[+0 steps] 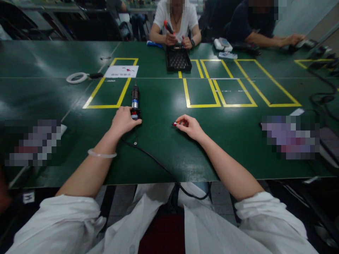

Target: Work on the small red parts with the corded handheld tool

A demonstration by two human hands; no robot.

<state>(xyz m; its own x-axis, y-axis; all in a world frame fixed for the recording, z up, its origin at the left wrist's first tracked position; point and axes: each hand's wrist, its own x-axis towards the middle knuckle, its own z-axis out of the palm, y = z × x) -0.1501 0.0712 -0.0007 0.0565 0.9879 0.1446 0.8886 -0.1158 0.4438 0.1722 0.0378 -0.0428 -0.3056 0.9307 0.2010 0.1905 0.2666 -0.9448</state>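
Note:
My left hand [124,119] is closed around the rear end of a corded electric screwdriver [135,97]. The tool lies on the green table, its thin bit pointing away from me and a blue band round its silver body. From its rear a black cord [156,160] runs over the table's front edge. To the right, my right hand [189,126] pinches a small red-and-black piece [174,124] just above or on the tabletop. The fingers partly cover that piece, and its kind is too small to make out.
Yellow tape outlines [202,106] mark the green table [159,148]. A white sheet [122,71] and a coiled white cable [76,78] lie at the left. Across from me a person holds a red-and-black tool [168,26] over a black tray [178,67]. Another person sits at the far right.

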